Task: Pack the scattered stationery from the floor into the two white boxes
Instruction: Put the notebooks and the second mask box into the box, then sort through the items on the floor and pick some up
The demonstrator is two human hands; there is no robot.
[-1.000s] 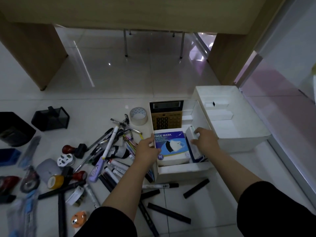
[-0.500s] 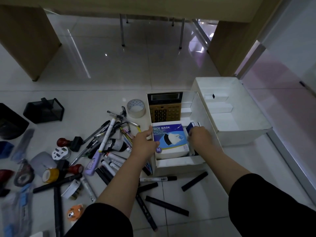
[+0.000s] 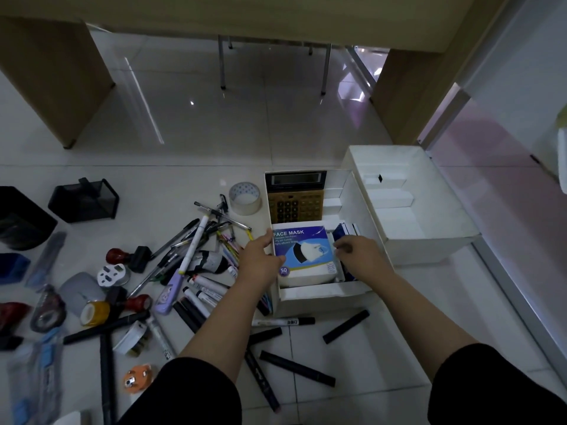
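Two white boxes stand open on the tiled floor. The near white box (image 3: pixel 319 299) holds a gold calculator (image 3: pixel 296 204), a blue and white face mask box (image 3: pixel 302 256) and a small blue box (image 3: pixel 346 233) wedged along its right side. My left hand (image 3: pixel 257 259) grips the near box's left wall, thumb against the mask box. My right hand (image 3: pixel 360 256) lies curled over the small blue box. The second white box (image 3: pixel 429 243) sits to the right, holding only its white dividers. Pens and markers (image 3: pixel 196 243) lie scattered to the left.
A tape roll (image 3: pixel 245 199) lies beside the calculator. Black markers (image 3: pixel 296 368) lie in front of the near box. Stamps, plugs, tape and a black mesh holder (image 3: pixel 84 200) cover the floor at left. Wooden desk panels (image 3: pixel 55 75) stand behind, and a glass partition (image 3: pixel 506 210) runs along the right.
My right hand has pushed the small blue box down beside the face mask box and drawn back toward me along it. My left hand has stayed on the box's left wall.
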